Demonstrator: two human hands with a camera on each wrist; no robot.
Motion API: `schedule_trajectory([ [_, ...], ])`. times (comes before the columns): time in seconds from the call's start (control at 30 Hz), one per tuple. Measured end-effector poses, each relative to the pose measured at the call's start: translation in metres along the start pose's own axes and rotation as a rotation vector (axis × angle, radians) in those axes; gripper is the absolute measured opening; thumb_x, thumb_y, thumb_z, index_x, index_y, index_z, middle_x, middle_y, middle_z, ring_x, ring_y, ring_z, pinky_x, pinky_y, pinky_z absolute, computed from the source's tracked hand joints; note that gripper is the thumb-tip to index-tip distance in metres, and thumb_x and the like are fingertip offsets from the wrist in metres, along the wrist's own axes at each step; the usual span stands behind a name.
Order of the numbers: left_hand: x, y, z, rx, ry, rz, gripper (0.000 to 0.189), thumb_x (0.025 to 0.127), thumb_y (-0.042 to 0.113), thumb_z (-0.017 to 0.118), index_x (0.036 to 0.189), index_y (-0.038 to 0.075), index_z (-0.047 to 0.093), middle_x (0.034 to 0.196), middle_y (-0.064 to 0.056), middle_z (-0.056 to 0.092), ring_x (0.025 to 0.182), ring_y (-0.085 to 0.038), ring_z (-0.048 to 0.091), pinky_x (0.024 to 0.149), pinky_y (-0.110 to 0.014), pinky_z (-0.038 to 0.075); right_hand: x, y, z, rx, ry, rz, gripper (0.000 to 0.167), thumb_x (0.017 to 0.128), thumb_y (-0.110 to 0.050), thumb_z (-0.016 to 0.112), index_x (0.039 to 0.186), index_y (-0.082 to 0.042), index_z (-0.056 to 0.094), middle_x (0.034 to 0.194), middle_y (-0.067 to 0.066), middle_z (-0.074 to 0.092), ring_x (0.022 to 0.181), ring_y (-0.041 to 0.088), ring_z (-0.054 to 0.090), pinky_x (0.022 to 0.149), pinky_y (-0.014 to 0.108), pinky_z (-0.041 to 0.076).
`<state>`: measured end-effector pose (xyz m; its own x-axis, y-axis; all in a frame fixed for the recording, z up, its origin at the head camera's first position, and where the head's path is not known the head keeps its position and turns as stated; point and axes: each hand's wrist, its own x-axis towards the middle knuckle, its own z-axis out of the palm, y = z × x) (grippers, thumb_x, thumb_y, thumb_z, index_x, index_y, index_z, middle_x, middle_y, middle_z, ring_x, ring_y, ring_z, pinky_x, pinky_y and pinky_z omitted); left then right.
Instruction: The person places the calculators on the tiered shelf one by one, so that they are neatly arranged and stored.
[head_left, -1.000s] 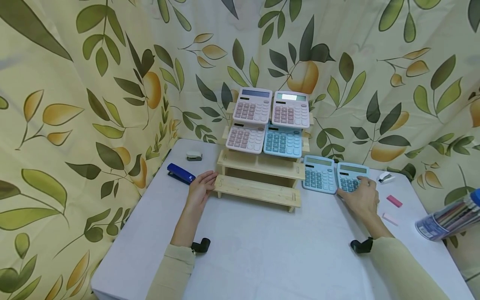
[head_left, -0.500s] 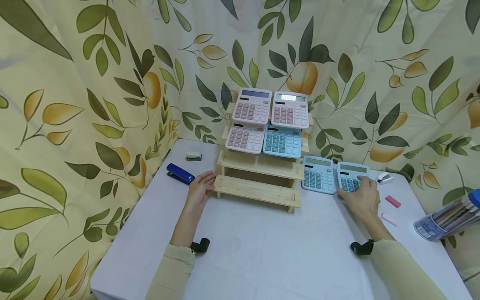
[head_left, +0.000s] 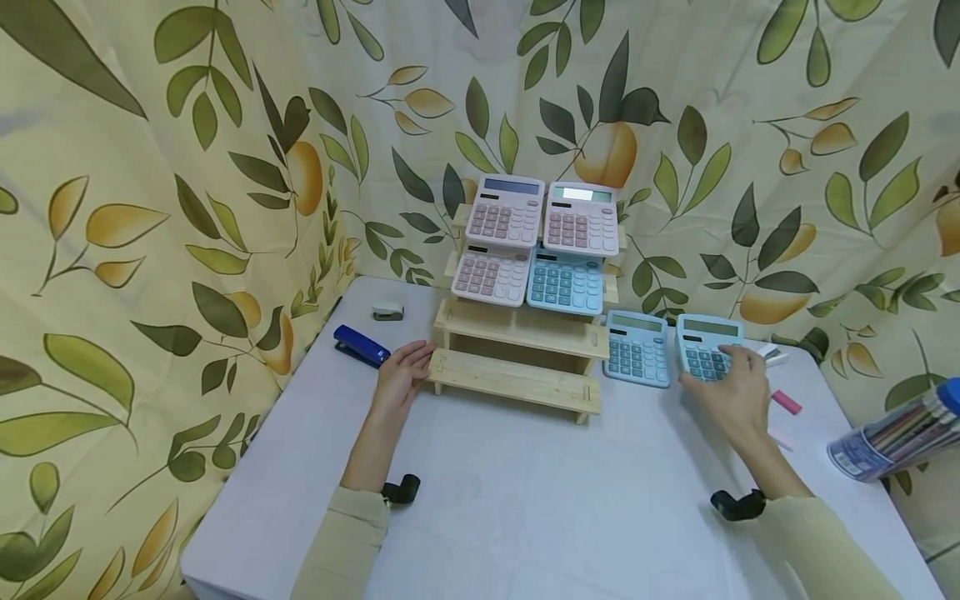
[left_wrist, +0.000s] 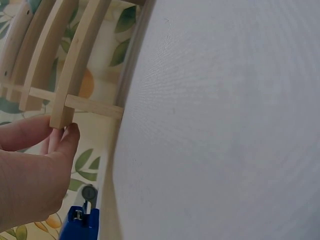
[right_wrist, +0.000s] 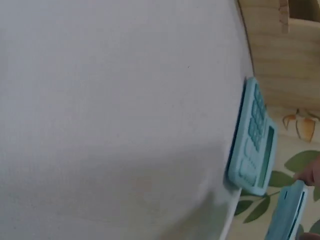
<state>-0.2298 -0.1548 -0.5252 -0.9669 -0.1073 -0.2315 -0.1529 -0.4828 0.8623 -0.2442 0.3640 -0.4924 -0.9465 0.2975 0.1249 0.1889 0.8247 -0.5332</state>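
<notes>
My right hand (head_left: 731,400) grips a light blue calculator (head_left: 708,325) by its sides, covering its lower right part. The right wrist view shows this calculator (right_wrist: 287,212) raised off the table and tilted, with only some fingertips in frame. A second light blue calculator (head_left: 637,348) lies flat just left of it. With thumb and fingers, my left hand (head_left: 402,379) pinches the left end of the lowest board of a stepped wooden rack (head_left: 517,383). Two pink calculators (head_left: 505,211) fill the rack's top; below them sit a pink calculator (head_left: 491,275) and a blue calculator (head_left: 566,282).
A blue stapler (head_left: 362,345) lies beside my left hand, with a small white stapler (head_left: 387,312) behind it. To the right are a dark pink eraser (head_left: 787,402), a pale pink eraser partly hidden by my hand, and a tub of pencils (head_left: 862,454). Patterned curtains stand behind the table.
My right hand has lifted the right-hand blue calculator and shifted it slightly right and back. My left hand has stayed at the rack.
</notes>
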Motion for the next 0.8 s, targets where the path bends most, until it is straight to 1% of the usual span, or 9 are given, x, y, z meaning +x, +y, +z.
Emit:
schedule_trajectory([
  [0.1, 0.000, 0.000, 0.000, -0.002, -0.003, 0.004, 0.064, 0.090, -0.025, 0.047, 0.152, -0.007, 0.043, 0.150, -0.024, 0.053, 0.143, -0.031, 0.049, 0.116, -0.034, 0.044, -0.007, -0.007, -0.006, 0.004, 0.023, -0.032, 0.091, 0.088, -0.041, 0.079, 0.156, 0.003, 0.038, 0.161, 0.034, 0.025, 0.137, 0.058, 0.034, 0.113, 0.074, 0.034],
  [0.23, 0.000, 0.000, 0.001, 0.000, 0.005, 0.002, 0.063, 0.090, -0.025, 0.047, 0.150, -0.006, 0.045, 0.149, -0.023, 0.054, 0.142, -0.030, 0.050, 0.115, -0.033, 0.045, -0.019, -0.019, -0.013, 0.012, 0.066, -0.102, 0.086, 0.087, -0.037, 0.081, 0.153, 0.002, 0.043, 0.158, 0.032, 0.031, 0.135, 0.056, 0.037, 0.112, 0.073, 0.036],
  [0.4, 0.000, -0.001, 0.000, 0.012, 0.017, -0.001, 0.063, 0.089, -0.025, 0.048, 0.149, -0.006, 0.047, 0.148, -0.023, 0.056, 0.142, -0.030, 0.051, 0.114, -0.033, 0.046, -0.038, -0.038, -0.023, 0.025, 0.103, -0.187, 0.082, 0.085, -0.033, 0.084, 0.149, 0.002, 0.047, 0.157, 0.031, 0.035, 0.133, 0.055, 0.040, 0.108, 0.072, 0.041],
  [0.67, 0.000, 0.000, 0.000, 0.012, 0.011, 0.002, 0.064, 0.089, -0.025, 0.048, 0.150, -0.006, 0.047, 0.150, -0.024, 0.054, 0.142, -0.031, 0.050, 0.116, -0.035, 0.045, -0.061, -0.064, -0.033, 0.039, 0.097, -0.290, 0.081, 0.081, -0.028, 0.087, 0.147, 0.002, 0.051, 0.155, 0.031, 0.037, 0.128, 0.056, 0.043, 0.098, 0.072, 0.046],
  [0.8, 0.000, 0.000, 0.000, 0.009, 0.000, 0.005, 0.063, 0.089, -0.025, 0.047, 0.150, -0.007, 0.045, 0.151, -0.025, 0.052, 0.143, -0.032, 0.049, 0.117, -0.036, 0.043, -0.070, -0.074, -0.034, 0.052, 0.087, -0.310, 0.080, 0.081, -0.028, 0.088, 0.146, 0.002, 0.052, 0.155, 0.030, 0.038, 0.126, 0.055, 0.045, 0.097, 0.071, 0.048],
])
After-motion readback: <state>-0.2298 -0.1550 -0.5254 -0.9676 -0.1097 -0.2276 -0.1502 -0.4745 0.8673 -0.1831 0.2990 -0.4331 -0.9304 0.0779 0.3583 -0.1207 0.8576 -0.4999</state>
